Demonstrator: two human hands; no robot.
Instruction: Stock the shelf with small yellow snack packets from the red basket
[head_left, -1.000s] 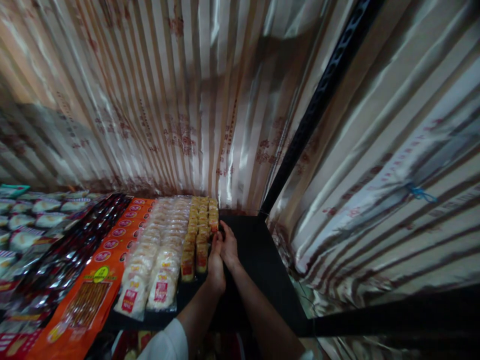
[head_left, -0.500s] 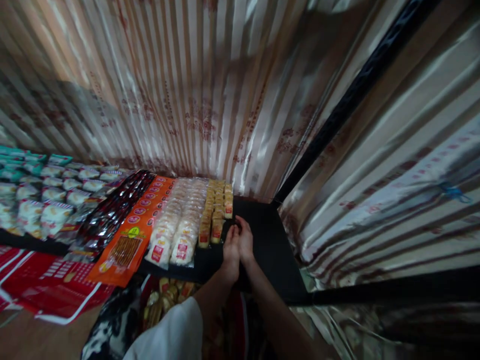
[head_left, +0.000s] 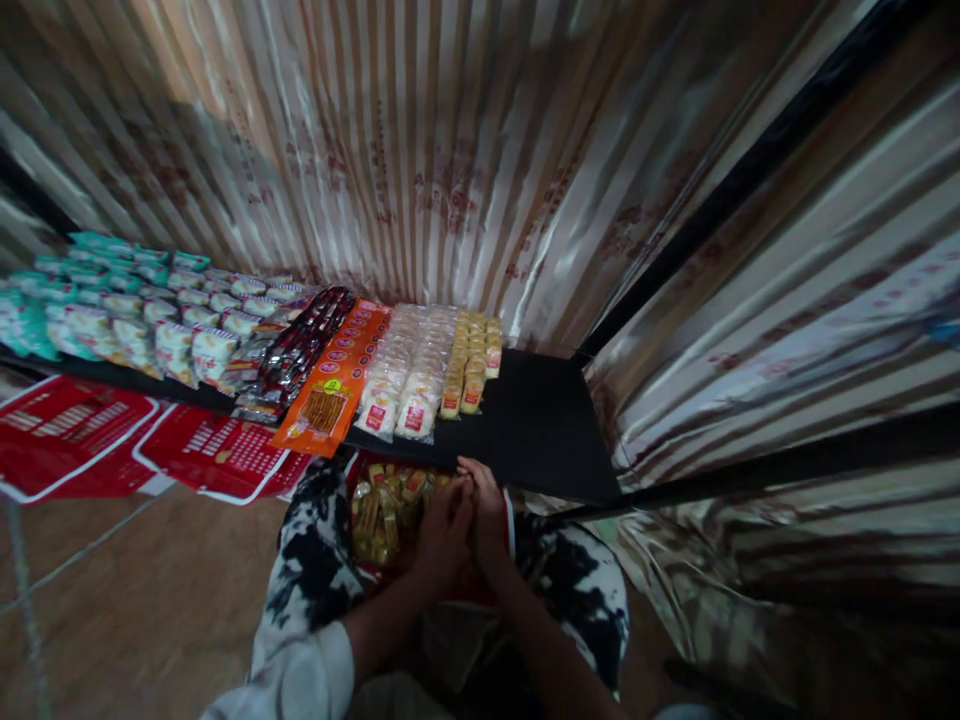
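My left hand (head_left: 444,525) and my right hand (head_left: 484,500) are together in front of the black shelf's edge, above an open red bag (head_left: 510,520). Their fingers are bent inward and touch; anything between them is hidden. Inside the bag lie loose small snacks in yellow wrappers (head_left: 386,515), left of my left hand. On the black shelf (head_left: 547,420), beyond my hands, similar yellow-wrapped snacks (head_left: 471,365) stand in rows, the rightmost row shorter at the front. Beside them are two rows of white-wrapped round snacks (head_left: 405,380) in clear film.
Left along the shelf lie an orange packet (head_left: 322,400), dark shiny packets (head_left: 307,345), white packets (head_left: 214,350) and green packets (head_left: 82,280). Flattened red bags (head_left: 217,450) are below its front edge. A black post (head_left: 697,200) and striped curtain (head_left: 450,150) border the shelf.
My hands have drawn back from the shelf beside the yellow snacks to above the red bag, staying together. The view has shifted, showing more of the bag and my legs.
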